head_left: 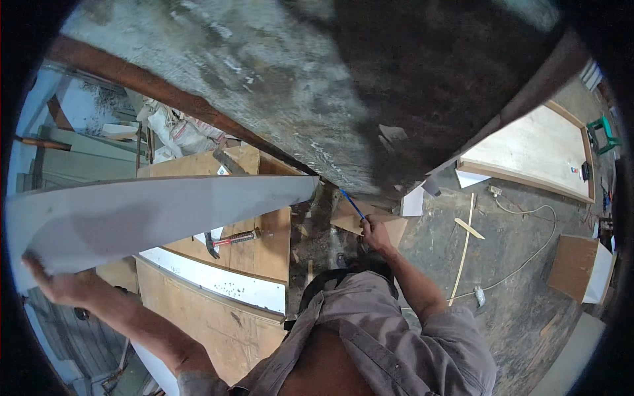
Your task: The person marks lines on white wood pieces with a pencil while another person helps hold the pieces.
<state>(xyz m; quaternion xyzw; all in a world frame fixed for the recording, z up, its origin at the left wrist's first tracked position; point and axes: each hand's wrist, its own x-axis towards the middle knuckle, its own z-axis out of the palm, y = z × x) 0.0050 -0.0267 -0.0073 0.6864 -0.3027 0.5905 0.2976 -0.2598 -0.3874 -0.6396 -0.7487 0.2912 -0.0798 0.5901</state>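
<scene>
My left hand (59, 284) is closed on the lower edge of a long pale grey-white board (178, 214), near its left end. The board reaches across to the right, and its far end meets the edge of a large stained worktop (277, 86). My right hand (376, 234) is closed around a slim blue stick-like tool (351, 203). The tool's tip points up and left to the worktop edge, a little right of the board's end. Its exact kind cannot be made out.
Left of me, a claw hammer (231, 241) with a red handle and a white strip (218, 280) lie on plywood (211, 336). Sacks (185, 135) stand farther back. A cable (538, 247), wooden strips (467, 244), a cardboard box (571, 267) and a framed panel (528, 148) lie right.
</scene>
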